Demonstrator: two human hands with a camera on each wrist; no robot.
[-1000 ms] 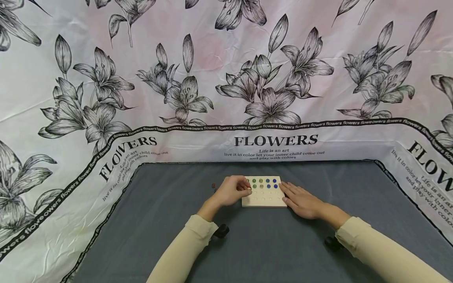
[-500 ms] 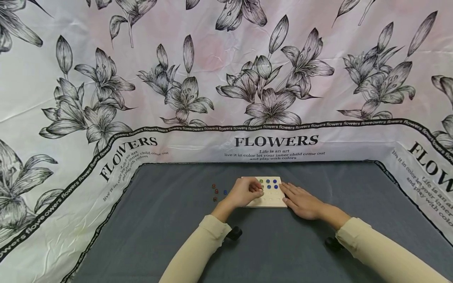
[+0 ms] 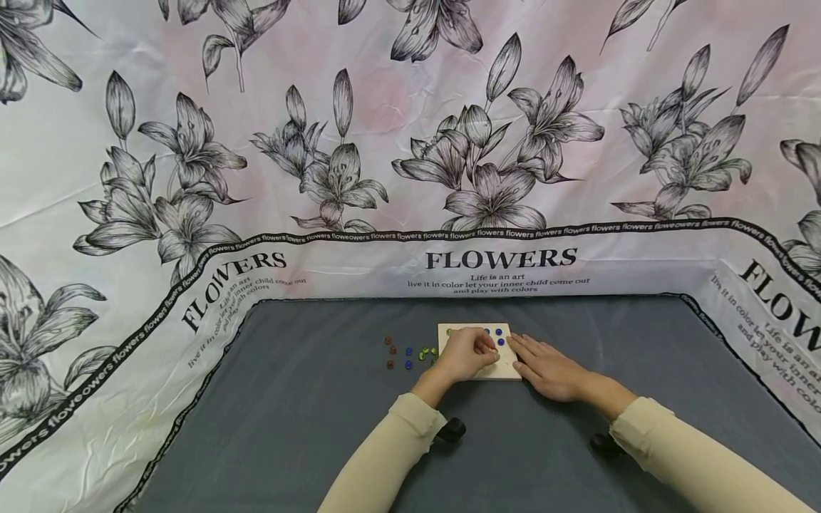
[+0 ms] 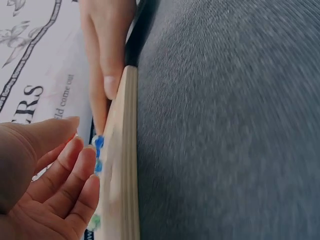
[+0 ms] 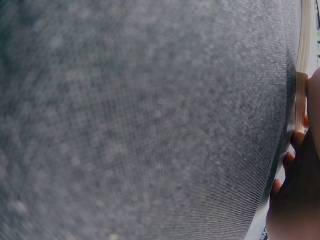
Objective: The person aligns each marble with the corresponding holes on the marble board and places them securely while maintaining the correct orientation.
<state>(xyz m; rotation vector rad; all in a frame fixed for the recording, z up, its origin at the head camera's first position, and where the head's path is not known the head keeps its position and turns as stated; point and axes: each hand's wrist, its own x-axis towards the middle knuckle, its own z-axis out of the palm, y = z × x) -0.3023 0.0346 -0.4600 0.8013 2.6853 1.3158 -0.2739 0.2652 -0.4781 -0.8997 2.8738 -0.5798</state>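
My left hand (image 3: pixel 467 353) is over the pale wooden board (image 3: pixel 462 373), thumb and fingertips pinched together. In the left wrist view a sliver of red from a small bead-like piece (image 4: pixel 76 135) shows between them; the rest of it is hidden. The board has rows of shallow hollows. Blue beads (image 3: pixel 499 342) sit at its far right corner, and a green bead (image 4: pixel 94 222) shows along it in the left wrist view. My left hand covers much of the board. My right hand (image 3: pixel 550 369) rests with straight fingers against the board's right edge.
Left of the board, loose beads lie on the grey cloth (image 3: pixel 288 427): red ones (image 3: pixel 393 350), blue ones (image 3: pixel 408 365) and yellow-green ones (image 3: pixel 424 353). A white flower-printed curtain (image 3: pixel 359 271) rises behind the table.
My left hand has moved right across the board, from its left edge to its right half, still pinching. More loose beads show on the left. The right hand stays at the board's edge.
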